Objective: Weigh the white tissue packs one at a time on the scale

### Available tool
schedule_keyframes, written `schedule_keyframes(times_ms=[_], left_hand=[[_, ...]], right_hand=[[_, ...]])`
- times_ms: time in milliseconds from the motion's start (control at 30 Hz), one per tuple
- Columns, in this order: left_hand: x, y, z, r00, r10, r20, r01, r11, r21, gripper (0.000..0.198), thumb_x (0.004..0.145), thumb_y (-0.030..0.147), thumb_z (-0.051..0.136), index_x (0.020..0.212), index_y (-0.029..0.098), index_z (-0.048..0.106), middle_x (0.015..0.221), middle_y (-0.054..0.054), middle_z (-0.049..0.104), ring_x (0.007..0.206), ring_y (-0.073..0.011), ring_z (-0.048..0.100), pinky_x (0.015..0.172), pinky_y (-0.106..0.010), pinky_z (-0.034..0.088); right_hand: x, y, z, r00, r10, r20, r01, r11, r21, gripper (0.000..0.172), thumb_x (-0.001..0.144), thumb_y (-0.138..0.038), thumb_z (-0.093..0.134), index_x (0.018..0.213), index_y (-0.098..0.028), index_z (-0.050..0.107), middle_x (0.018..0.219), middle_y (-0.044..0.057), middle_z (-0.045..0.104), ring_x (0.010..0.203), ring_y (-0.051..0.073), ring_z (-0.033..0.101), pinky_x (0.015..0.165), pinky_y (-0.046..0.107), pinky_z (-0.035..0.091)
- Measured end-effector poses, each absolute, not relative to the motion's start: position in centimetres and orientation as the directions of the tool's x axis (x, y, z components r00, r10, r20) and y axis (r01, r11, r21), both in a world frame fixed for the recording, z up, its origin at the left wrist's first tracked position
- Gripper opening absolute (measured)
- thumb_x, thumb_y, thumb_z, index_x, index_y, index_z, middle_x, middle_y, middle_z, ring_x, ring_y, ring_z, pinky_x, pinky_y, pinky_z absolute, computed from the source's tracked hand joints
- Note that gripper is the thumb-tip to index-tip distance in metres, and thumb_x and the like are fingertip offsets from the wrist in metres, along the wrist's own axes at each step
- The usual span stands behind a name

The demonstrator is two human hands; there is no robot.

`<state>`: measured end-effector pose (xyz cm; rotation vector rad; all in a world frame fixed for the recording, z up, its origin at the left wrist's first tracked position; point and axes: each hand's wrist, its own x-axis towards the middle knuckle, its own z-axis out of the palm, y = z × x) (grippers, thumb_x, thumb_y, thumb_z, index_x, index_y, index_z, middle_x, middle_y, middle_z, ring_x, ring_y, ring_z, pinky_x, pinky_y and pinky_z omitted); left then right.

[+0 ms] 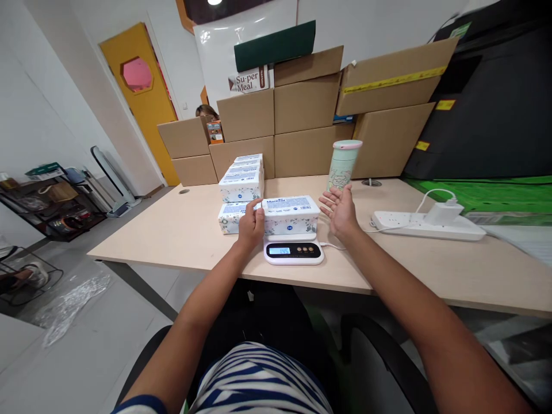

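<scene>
A white tissue pack [291,216] with a floral print rests on a small white digital kitchen scale [294,260], whose lit display seems to read 145. My left hand [252,225] is at the pack's left end, thumb up and fingers loosely stretched; it is close to the pack, perhaps touching it. To the right of the pack, and apart from it, my right hand [344,214] is open with its fingers spread. More tissue packs [241,187] are stacked behind and left of my left hand. Behind my right hand stands a mint-green tumbler [344,164] with a pink rim.
Cardboard boxes [306,152] are piled along the back of the wooden desk [172,230]. A white power strip [426,224] with a plugged-in adapter lies at right, and a cable runs to the scale. Part of a person's head [206,110] shows behind the boxes.
</scene>
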<state>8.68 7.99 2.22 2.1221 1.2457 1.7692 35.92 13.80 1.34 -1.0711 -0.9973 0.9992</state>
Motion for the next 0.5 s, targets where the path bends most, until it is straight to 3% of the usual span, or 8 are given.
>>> schedule_keyframes(times_ms=[200,400,500], left_hand=[[8.7,8.1,2.4,-0.017,0.625,0.780,0.516,-0.663,0.542,0.077,0.104,0.084,0.027,0.129,0.023,0.066,0.056,0.004,0.047,0.048,-0.0181,0.047,0.053,-0.033,0.031],[8.6,8.0,2.4,0.010,0.655,0.756,0.571,-0.624,0.534,0.080,0.103,0.086,0.023,0.130,0.022,0.064,0.061,0.003,0.053,0.054,-0.0182,0.052,0.058,-0.032,0.036],[8.6,7.8,2.6,0.033,0.706,0.708,0.619,-0.570,0.540,0.072,0.108,0.076,0.022,0.130,0.023,0.065,0.065,0.000,0.058,0.060,-0.0209,0.059,0.063,-0.033,0.042]], right_hand=[[35.8,13.7,1.4,0.227,0.964,0.139,-0.173,0.181,-0.968,0.100,0.091,-0.092,0.012,0.161,-0.029,0.046,0.164,0.016,0.056,0.153,0.036,0.054,0.117,0.056,0.052],[34.9,13.1,2.3,0.330,0.941,0.073,-0.296,0.177,-0.939,0.081,0.101,-0.081,0.017,0.142,-0.027,0.060,0.151,0.014,0.066,0.138,0.028,0.066,0.109,0.045,0.057],[34.3,12.6,2.6,0.335,0.942,0.026,-0.313,0.137,-0.940,0.070,0.105,-0.074,0.022,0.134,-0.027,0.064,0.148,0.012,0.069,0.135,0.026,0.068,0.109,0.043,0.057]])
